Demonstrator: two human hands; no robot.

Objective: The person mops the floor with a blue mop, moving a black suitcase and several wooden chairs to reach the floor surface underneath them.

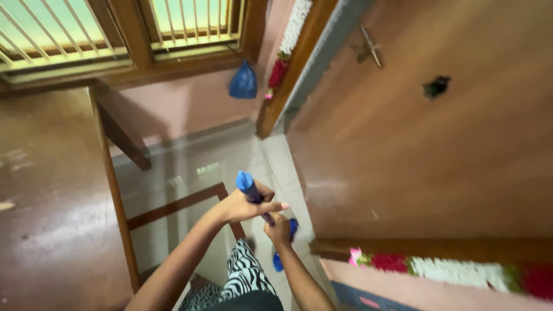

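Your right hand [280, 228] is closed low around the blue handle [252, 193]; your left hand [247, 204] wraps it just above, index finger extended. The handle stands before the wooden door [415, 144], blue bag [243, 82] beyond

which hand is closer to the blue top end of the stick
Left. The left hand grips the stick just below its blue tip; the right hand holds it lower down.

I am looking at a brown wooden door [415, 132], daylight is coming through a barred window [115, 29], and pale floor tiles [196, 173] are shining.
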